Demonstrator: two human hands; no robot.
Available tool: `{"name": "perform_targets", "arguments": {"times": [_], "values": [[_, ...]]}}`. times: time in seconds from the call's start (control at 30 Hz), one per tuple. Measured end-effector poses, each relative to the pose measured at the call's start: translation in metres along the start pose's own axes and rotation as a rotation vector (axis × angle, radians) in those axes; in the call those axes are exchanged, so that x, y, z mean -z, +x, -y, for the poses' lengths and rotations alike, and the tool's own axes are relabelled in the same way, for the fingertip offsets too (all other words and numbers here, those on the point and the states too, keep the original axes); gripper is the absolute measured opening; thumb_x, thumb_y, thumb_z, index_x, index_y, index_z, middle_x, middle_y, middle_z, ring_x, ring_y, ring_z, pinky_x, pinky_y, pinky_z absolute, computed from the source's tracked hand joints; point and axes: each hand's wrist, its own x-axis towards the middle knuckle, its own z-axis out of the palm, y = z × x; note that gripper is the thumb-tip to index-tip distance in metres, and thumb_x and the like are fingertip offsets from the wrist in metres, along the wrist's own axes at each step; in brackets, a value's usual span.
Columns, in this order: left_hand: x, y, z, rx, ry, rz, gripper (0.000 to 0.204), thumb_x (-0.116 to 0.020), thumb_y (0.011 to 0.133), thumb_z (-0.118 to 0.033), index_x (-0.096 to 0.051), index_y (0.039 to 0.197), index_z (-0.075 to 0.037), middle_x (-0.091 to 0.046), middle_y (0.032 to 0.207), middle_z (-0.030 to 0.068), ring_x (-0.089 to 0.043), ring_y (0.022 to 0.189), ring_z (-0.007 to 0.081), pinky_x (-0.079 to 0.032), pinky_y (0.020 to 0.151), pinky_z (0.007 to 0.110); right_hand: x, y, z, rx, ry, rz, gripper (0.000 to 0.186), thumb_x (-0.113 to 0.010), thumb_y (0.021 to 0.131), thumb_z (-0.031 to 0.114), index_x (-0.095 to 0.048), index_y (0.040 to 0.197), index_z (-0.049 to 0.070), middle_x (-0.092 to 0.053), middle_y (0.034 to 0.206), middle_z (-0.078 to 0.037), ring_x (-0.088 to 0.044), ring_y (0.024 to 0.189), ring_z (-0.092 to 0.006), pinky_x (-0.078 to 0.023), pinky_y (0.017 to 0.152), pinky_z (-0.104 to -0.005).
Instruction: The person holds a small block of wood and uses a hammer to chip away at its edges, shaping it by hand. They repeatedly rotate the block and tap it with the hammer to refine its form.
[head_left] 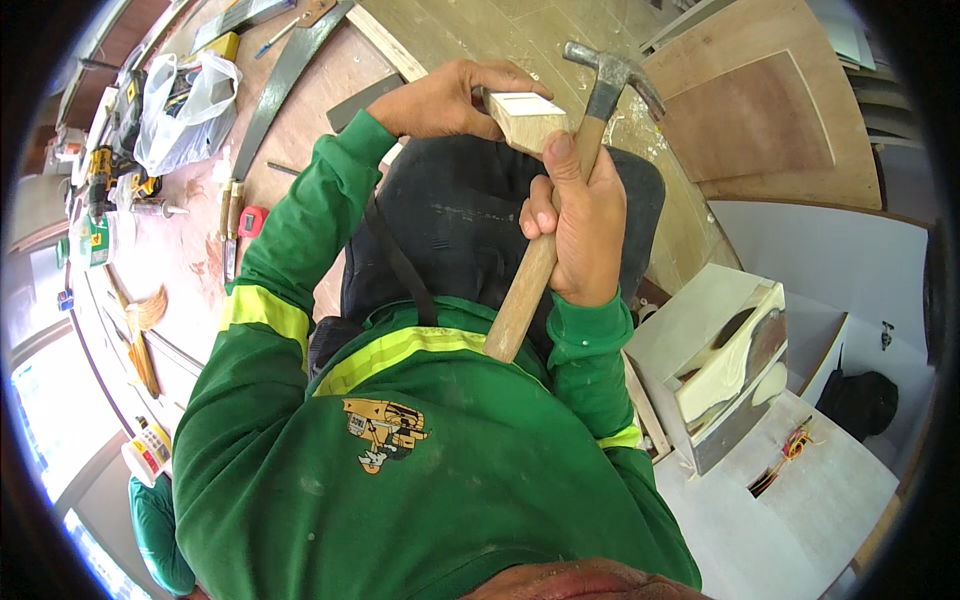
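Note:
My right hand [588,225] is closed round the wooden handle of a claw hammer [530,285]. The hammer's metal head points up and away, and the handle end reaches back toward my green shirt. In my left hand [445,100] is a pale wooden block [530,130] with a white, slot-like rectangle on its upper face. My left fingers wrap its far left end, partly out of sight. The hammer head stands beyond the block's right end, apart from it. Both hands are above my dark-trousered lap [455,215].
On the workbench [330,60] at left lie a handsaw [285,95], a red tape measure [252,221], chisels [231,215], a plastic bag [190,110] and a yellow drill [100,175]. At right are a wooden panel [760,120] and a pale box [700,330] on a white board.

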Motion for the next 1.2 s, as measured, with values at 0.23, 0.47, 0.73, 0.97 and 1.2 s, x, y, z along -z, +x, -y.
{"name": "perform_targets", "arguments": {"times": [0.23, 0.47, 0.73, 0.97, 1.2], "values": [[-0.001, -0.004, -0.005, 0.032, -0.001, -0.041, 0.065, -0.088, 0.084, -0.007, -0.07, 0.146, -0.01, -0.066, 0.142, 0.0078, -0.063, 0.133, 0.0248, -0.048, 0.118, 0.038, 0.0, 0.0, -0.003, -0.025, 0.018, 0.014, 0.045, -0.081, 0.101, 0.037, -0.056, 0.113, 0.001, -0.054, 0.075, 0.0, -0.048, 0.049, -0.0054, -0.047, 0.044, -0.0248], [0.001, -0.006, -0.006, 0.033, 0.019, -0.057, 0.067, -0.084, 0.082, -0.002, -0.068, 0.147, -0.011, -0.067, 0.143, 0.0072, -0.064, 0.133, 0.0235, -0.05, 0.116, 0.037, -0.002, 0.0, -0.004, -0.024, 0.02, 0.021, 0.043, -0.08, 0.102, 0.035, -0.056, 0.113, 0.001, -0.055, 0.076, 0.0, -0.048, 0.05, -0.0052, -0.047, 0.044, -0.0249], [0.004, -0.004, 0.0, 0.001, 0.054, -0.048, 0.062, -0.09, 0.087, -0.014, -0.07, 0.145, -0.01, -0.068, 0.142, 0.0059, -0.063, 0.135, 0.0219, -0.045, 0.122, 0.037, -0.004, 0.004, -0.006, -0.002, 0.025, 0.024, 0.046, -0.083, 0.1, 0.036, -0.057, 0.113, 0.001, -0.055, 0.075, 0.0, -0.048, 0.05, -0.0057, -0.046, 0.045, -0.0253], [-0.002, -0.009, 0.007, -0.04, 0.092, -0.068, 0.065, -0.09, 0.084, -0.009, -0.07, 0.145, -0.013, -0.067, 0.146, 0.0061, -0.063, 0.136, 0.0243, -0.045, 0.122, 0.038, -0.003, 0.002, -0.008, 0.0, 0.04, 0.027, 0.046, -0.084, 0.098, 0.036, -0.057, 0.112, 0.001, -0.055, 0.075, 0.0, -0.05, 0.05, -0.0061, -0.047, 0.045, -0.0249], [-0.002, -0.009, 0.005, -0.046, 0.095, -0.06, 0.064, -0.084, 0.086, -0.001, -0.07, 0.147, -0.016, -0.066, 0.148, 0.0029, -0.066, 0.13, 0.0216, -0.054, 0.114, 0.038, 0.0, 0.004, -0.011, -0.001, 0.051, 0.022, 0.045, -0.085, 0.098, 0.034, -0.057, 0.112, 0.001, -0.055, 0.075, 0.0, -0.05, 0.05, -0.0065, -0.047, 0.044, -0.0253]]}}
